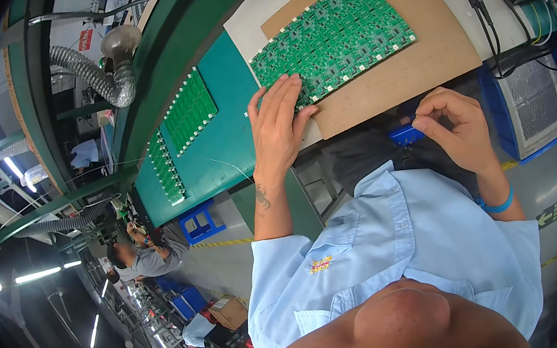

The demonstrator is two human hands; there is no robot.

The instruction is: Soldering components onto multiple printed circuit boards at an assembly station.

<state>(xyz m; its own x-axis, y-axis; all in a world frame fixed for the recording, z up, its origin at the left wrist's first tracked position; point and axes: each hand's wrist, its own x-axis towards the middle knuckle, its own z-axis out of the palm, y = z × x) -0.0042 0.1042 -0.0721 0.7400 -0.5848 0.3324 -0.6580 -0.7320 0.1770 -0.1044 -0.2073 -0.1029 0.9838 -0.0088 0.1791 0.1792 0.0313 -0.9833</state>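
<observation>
A large green circuit board panel (335, 36), dense with small parts and white connectors along its edges, lies on a sheet of brown cardboard (438, 37). My left hand (277, 115) rests on the panel's near left corner, fingers stretched out and thumb apart. Off the table's edge to the right, my right hand (459, 126) is raised with thumb and fingers pinched together. Whatever may be between those fingertips is too small to make out. A blue band (497, 203) circles my right wrist.
Two more green panels, a larger one (191, 112) and a narrow one (166, 168), lie on the green mat (228, 134) to the left. Black cables (491, 30) hang at the far right, above a blue-framed filter panel (534, 100). A co-worker (149, 255) sits at the left.
</observation>
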